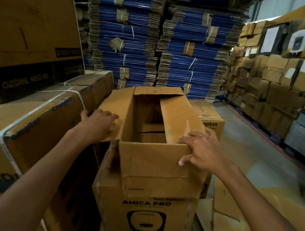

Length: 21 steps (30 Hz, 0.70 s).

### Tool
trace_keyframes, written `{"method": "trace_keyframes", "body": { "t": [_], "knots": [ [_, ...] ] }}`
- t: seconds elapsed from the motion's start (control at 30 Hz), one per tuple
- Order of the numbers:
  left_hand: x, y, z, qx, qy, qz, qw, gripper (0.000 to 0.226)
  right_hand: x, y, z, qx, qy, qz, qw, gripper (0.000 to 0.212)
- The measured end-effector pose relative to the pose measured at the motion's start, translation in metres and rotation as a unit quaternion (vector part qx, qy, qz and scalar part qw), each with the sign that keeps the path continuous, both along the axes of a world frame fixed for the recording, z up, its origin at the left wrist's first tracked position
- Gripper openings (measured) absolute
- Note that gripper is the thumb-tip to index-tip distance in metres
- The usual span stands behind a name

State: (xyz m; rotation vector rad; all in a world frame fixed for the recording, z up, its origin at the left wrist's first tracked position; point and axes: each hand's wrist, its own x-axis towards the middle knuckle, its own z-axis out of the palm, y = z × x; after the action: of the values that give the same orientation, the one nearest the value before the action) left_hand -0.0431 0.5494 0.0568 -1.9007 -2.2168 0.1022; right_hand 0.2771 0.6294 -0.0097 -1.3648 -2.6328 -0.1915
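Box: a brown open-topped cardboard box [146, 203] printed AMICA PRO stands right before us, just beside a strapped brown carton [37, 116]. We can't see its base.
Risk 1: the right flap [181, 118] sags inward. We judge it may jam under the near flap [153, 163] if we fold out of order.
Risk 2: the near flap is creased, so a hard pull at one corner may tear it.
Risk 3: an uneven push could tip the box.
Left grip: the left grip [99, 123] is released, fingers lying on the left flap [119, 103], arm stretched forward.
Right grip: the right grip [204, 151] is grasping the near flap's corner, thumb on its outer face, fingers over the top edge.
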Motion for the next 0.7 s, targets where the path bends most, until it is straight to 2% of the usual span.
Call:
{"method": "trace_keyframes", "body": {
  "t": [0.03, 0.1, 0.2, 0.27, 0.37, 0.47, 0.57, 0.7],
  "knots": [
    [-0.002, 0.002, -0.007, -0.04, -0.029, -0.052, 0.997, 0.076, 0.003, 0.001, 0.002, -0.006, -0.002, 0.001, 1.0, 0.078],
    [-0.005, 0.007, -0.016, -0.085, -0.028, -0.136, 0.987, 0.091, 0.012, 0.004, 0.007, -0.027, -0.012, 0.008, 1.0, 0.077],
    [-0.003, 0.02, -0.024, -0.094, -0.045, -0.192, 0.976, 0.075, 0.031, 0.011, 0.019, -0.03, -0.054, 0.003, 0.998, 0.068],
    [0.012, 0.029, -0.029, -0.063, -0.066, -0.223, 0.971, 0.062, 0.043, 0.011, 0.03, -0.034, -0.066, -0.013, 0.997, 0.058],
    [0.049, 0.038, -0.039, 0.035, -0.152, -0.277, 0.948, 0.045, 0.037, -0.005, 0.046, -0.124, 0.035, 0.048, 0.99, 0.038],
    [0.093, 0.043, -0.052, 0.092, -0.204, -0.337, 0.915, 0.034, 0.005, -0.028, 0.046, -0.207, 0.133, 0.051, 0.968, 0.053],
    [0.127, 0.048, -0.063, 0.136, -0.182, -0.364, 0.903, 0.039, -0.012, -0.033, 0.034, -0.161, 0.127, -0.03, 0.978, 0.041],
    [0.126, 0.053, -0.068, 0.094, -0.172, -0.318, 0.928, 0.06, 0.001, -0.034, 0.026, -0.115, 0.082, -0.069, 0.987, 0.043]
  ]
}}
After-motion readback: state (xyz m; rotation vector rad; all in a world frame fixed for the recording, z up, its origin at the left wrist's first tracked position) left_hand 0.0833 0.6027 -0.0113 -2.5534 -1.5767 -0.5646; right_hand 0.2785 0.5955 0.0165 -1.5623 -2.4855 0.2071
